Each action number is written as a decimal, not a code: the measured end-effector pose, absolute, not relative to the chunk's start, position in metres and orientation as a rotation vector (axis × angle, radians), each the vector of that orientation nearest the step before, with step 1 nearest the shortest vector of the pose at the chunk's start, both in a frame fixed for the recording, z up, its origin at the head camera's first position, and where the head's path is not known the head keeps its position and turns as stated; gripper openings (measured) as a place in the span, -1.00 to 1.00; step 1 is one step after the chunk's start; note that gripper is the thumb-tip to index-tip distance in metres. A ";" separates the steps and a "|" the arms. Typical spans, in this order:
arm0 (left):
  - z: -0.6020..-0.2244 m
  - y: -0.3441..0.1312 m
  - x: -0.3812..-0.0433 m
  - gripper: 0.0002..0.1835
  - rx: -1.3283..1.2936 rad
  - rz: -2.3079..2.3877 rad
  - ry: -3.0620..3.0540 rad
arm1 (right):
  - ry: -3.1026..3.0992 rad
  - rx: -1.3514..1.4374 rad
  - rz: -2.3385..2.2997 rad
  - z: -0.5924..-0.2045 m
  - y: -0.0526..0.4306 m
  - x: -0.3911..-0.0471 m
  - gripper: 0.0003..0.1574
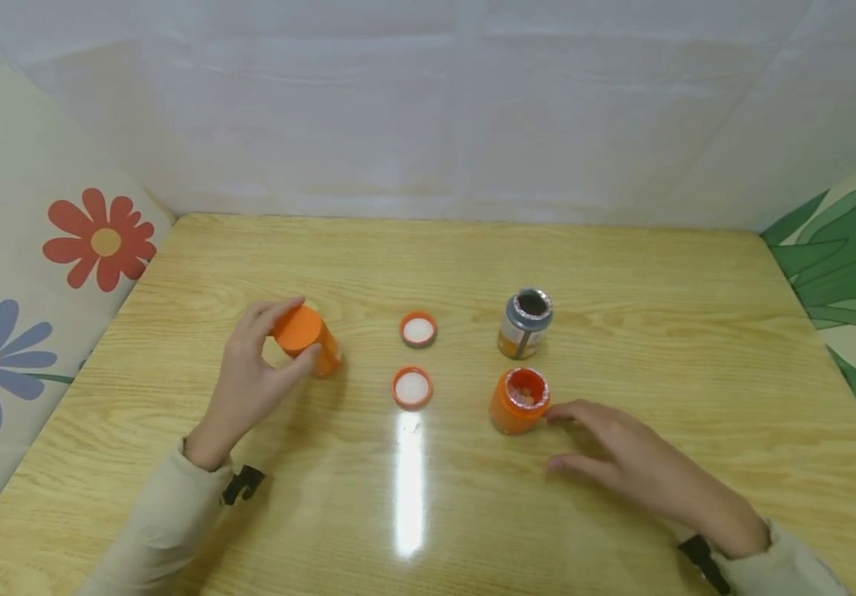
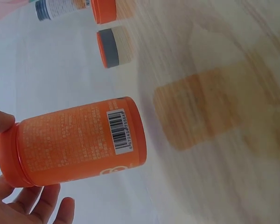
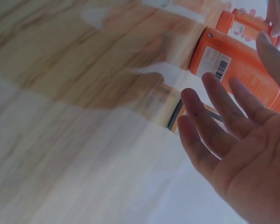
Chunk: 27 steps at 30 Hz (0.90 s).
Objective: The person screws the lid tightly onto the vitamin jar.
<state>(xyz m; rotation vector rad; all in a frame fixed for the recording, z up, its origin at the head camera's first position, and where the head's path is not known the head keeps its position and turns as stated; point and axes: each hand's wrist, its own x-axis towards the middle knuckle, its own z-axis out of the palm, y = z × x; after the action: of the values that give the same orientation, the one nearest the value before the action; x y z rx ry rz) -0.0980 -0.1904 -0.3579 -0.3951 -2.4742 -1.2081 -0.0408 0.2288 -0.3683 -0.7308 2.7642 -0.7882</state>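
Observation:
My left hand [image 1: 252, 377] pinches the lid of a capped orange bottle [image 1: 329, 354] between thumb and fingers. In the left wrist view this bottle [image 2: 84, 140] shows a barcode label, with its base close over the table. My right hand [image 1: 614, 455] has its fingers spread and relaxed, fingertips right beside an uncapped orange bottle [image 1: 512, 416]. Small pale pieces show inside that bottle's mouth. From the right wrist, the right hand [image 3: 242, 144] holds nothing. Behind the uncapped orange bottle stands an uncapped grey bottle [image 1: 515, 338] with a dark inside.
Two lids lie upturned mid-table, white liners showing: a grey one [image 1: 419, 331] with an orange inner rim, and an orange one [image 1: 411, 387] nearer me. The wooden table [image 1: 473, 530] ends at a white cloth backdrop [image 1: 428, 124]. Flower-patterned panels flank both sides.

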 end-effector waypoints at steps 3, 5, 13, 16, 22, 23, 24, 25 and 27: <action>-0.359 -0.193 -0.099 -0.39 -0.348 -1.193 -2.488 | 2.751 -0.697 -0.796 -0.368 0.230 -0.042 -0.36; -0.359 -0.195 -0.100 -0.40 -0.317 -1.182 -2.497 | 2.745 -0.681 -0.807 -0.368 0.230 -0.043 -0.34; -0.361 -0.202 -0.106 -0.42 -0.224 -1.170 -2.518 | 2.731 -0.630 -0.847 -0.366 0.230 -0.046 -0.27; -0.362 -0.204 -0.107 -0.42 -0.206 -1.167 -2.514 | 2.721 -0.617 -0.855 -0.366 0.230 -0.047 -0.27; -0.363 -0.206 -0.109 -0.41 -0.188 -1.157 -2.519 | 2.716 -0.610 -0.858 -0.365 0.230 -0.048 -0.25; -0.363 -0.206 -0.109 -0.41 -0.184 -1.157 -2.525 | 2.718 -0.613 -0.860 -0.365 0.230 -0.048 -0.25; -0.362 -0.207 -0.109 -0.41 -0.178 -1.159 -2.532 | 2.719 -0.616 -0.862 -0.365 0.230 -0.047 -0.25; -0.362 -0.207 -0.109 -0.41 -0.174 -1.163 -2.539 | 2.720 -0.620 -0.863 -0.365 0.230 -0.047 -0.25; -0.361 -0.208 -0.109 -0.41 -0.162 -1.164 -2.557 | 2.727 -0.633 -0.867 -0.366 0.229 -0.047 -0.26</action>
<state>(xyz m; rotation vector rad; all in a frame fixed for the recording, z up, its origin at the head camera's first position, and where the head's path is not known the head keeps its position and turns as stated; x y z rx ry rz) -0.1088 -0.2076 -0.3610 -0.1624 -2.5571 -1.1635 -0.0474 0.2294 -0.3658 -0.6327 2.7269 -0.8674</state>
